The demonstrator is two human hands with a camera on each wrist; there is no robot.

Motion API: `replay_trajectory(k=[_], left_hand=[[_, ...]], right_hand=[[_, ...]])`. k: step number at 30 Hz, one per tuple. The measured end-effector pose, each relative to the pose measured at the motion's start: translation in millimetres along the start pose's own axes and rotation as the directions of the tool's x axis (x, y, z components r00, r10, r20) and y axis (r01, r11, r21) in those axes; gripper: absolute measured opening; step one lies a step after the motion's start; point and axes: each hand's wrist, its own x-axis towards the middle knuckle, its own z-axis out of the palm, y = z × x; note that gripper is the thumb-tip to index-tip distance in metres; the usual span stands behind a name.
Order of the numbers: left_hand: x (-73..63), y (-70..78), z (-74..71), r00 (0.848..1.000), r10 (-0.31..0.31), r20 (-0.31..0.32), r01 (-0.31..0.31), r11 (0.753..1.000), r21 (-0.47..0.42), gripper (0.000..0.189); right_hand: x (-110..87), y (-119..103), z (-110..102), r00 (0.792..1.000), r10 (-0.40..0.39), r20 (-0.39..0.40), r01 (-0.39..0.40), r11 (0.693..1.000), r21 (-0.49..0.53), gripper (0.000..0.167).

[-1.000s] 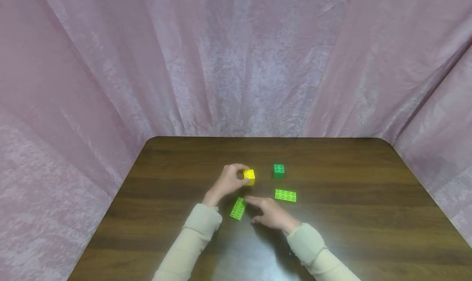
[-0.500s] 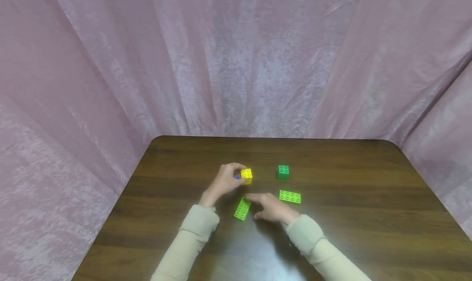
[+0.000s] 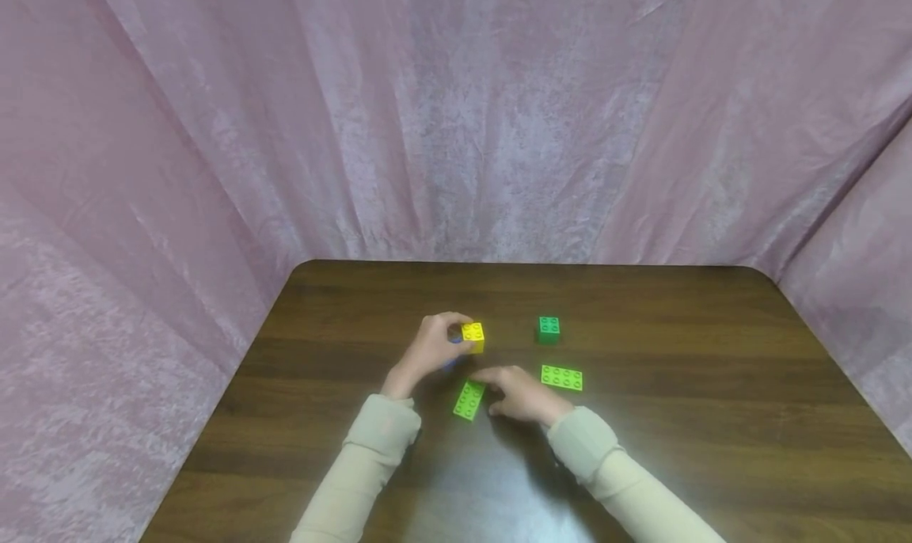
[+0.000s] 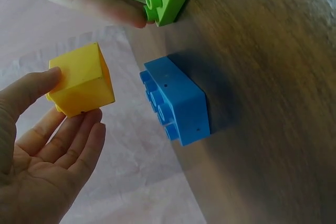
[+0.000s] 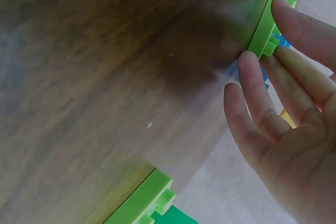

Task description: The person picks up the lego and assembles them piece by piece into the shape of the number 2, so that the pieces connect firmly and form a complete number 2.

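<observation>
My left hand (image 3: 431,347) pinches a yellow two-by-two toy brick (image 4: 81,80) between thumb and fingers. In the left wrist view the brick is held up beside a blue brick (image 4: 176,100), which stands on the table with its studs up. In the head view my left hand mostly hides that blue brick (image 3: 449,363). My right hand (image 3: 523,395) has its fingers extended, with the fingertips right at the far end of a flat lime-green brick (image 3: 468,400). Seen from the right wrist, nothing lies between the thumb and fingers.
A second flat lime-green brick (image 3: 561,377) lies just right of my right hand. Behind it stands a dark green two-by-two brick (image 3: 549,330). The brown wooden table (image 3: 677,353) ends at a pink curtain (image 3: 499,131).
My left hand has shifted a little to the left with the yellow brick, and more of the blue brick shows below the hand. My right hand stays at the lime-green brick. The head view has shifted slightly.
</observation>
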Motion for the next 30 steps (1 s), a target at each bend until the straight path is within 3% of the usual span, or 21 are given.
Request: replay_trajectory(k=[12, 21, 30], left_hand=[[0.5, -5.5, -3.3, 0.999, 0.046, -0.017, -0.046, 0.999, 0.02, 0.035], [-1.2, -5.2, -4.9, 0.999, 0.02, -0.03, -0.019, 0.999, 0.029, 0.035], [-0.9, 0.6, -9.5, 0.999, 0.029, -0.041, -0.028, 0.999, 0.034, 0.037]], right_hand=[[6.4, 0.6, 4.5, 1.0, -0.005, -0.009, 0.005, 0.998, -0.065, 0.065], [6.6, 3.0, 5.3, 1.0, -0.001, -0.019, 0.0, 0.999, -0.05, 0.043], [5.4, 8.4, 5.7, 0.998, 0.054, -0.044, -0.053, 0.998, 0.022, 0.039]])
